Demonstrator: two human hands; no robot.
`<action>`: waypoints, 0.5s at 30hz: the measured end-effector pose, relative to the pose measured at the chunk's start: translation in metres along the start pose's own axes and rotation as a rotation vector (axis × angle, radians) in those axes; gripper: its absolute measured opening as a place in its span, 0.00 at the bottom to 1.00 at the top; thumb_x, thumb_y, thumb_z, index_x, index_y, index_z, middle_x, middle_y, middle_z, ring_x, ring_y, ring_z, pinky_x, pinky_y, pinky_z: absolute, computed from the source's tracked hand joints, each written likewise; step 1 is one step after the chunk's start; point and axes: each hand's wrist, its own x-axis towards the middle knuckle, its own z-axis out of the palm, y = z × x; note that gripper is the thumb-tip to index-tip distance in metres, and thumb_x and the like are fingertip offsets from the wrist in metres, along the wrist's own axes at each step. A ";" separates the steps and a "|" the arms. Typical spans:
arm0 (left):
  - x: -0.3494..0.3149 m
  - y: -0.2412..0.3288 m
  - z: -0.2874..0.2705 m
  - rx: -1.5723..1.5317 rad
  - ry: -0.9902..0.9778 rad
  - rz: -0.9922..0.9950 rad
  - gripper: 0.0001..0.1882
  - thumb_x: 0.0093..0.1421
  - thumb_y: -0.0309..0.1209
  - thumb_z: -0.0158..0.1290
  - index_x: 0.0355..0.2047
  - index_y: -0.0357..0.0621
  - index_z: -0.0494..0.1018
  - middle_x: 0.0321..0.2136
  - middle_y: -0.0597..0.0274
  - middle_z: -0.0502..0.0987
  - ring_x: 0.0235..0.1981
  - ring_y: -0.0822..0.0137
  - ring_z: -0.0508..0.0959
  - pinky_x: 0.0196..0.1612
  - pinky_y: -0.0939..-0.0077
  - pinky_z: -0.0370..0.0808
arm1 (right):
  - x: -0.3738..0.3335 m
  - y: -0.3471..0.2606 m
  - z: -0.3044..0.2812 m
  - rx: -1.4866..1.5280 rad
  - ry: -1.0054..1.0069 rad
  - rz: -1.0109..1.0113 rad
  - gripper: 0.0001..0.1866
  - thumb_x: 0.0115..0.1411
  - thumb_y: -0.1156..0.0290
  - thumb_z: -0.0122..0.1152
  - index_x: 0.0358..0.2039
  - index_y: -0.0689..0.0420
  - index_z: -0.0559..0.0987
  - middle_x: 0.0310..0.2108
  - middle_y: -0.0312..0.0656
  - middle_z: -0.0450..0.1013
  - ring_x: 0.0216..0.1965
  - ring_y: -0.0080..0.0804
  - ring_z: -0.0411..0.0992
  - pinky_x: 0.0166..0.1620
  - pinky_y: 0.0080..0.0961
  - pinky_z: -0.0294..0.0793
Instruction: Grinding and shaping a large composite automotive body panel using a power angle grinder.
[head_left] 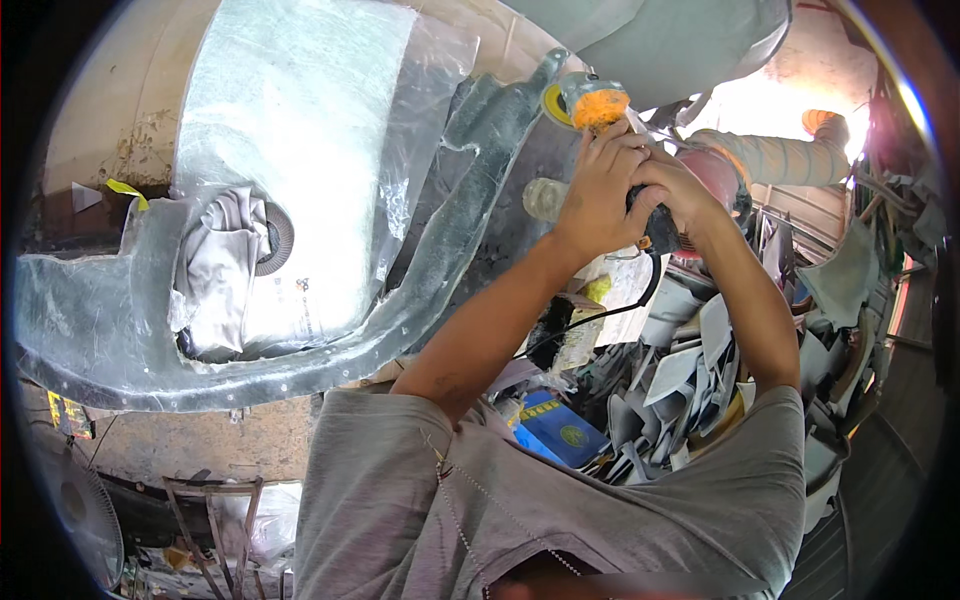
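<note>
An orange and black angle grinder with a yellow-rimmed disc is held out ahead of me, right of the middle. My left hand wraps round the front of its body, just behind the orange head. Farther back, my right hand closes round the black rear part. Beside the disc lies the narrow far end of a curved grey moulded panel; whether disc and panel touch, I cannot tell. From the tool a black cord runs down and left.
A crumpled grey cloth and a dark ribbed ring lie on white sheeting inside the panel's curve. Scrap pieces pile up at right by a blue packet. A large hose is beyond; a fan stands lower left.
</note>
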 end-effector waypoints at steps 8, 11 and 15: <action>0.019 -0.026 0.011 -0.051 -0.032 -0.071 0.22 0.61 0.41 0.57 0.46 0.34 0.70 0.51 0.46 0.72 0.60 0.41 0.66 0.63 0.50 0.61 | 0.032 -0.001 -0.022 0.054 0.045 0.044 0.14 0.52 0.77 0.58 0.40 0.60 0.77 0.34 0.40 0.75 0.32 0.28 0.75 0.33 0.24 0.78; 0.022 -0.032 0.017 -0.003 -0.005 -0.059 0.21 0.60 0.39 0.58 0.46 0.35 0.71 0.50 0.46 0.73 0.59 0.40 0.66 0.63 0.51 0.62 | 0.040 0.001 -0.024 -0.053 0.109 -0.065 0.13 0.52 0.75 0.58 0.40 0.61 0.77 0.34 0.41 0.75 0.31 0.29 0.75 0.32 0.25 0.79; 0.029 -0.045 0.024 -0.023 0.015 -0.033 0.20 0.59 0.38 0.58 0.45 0.35 0.71 0.50 0.45 0.73 0.58 0.40 0.67 0.62 0.51 0.63 | 0.074 0.011 -0.050 0.108 -0.048 0.041 0.12 0.53 0.75 0.58 0.39 0.62 0.77 0.33 0.41 0.75 0.30 0.30 0.76 0.33 0.25 0.79</action>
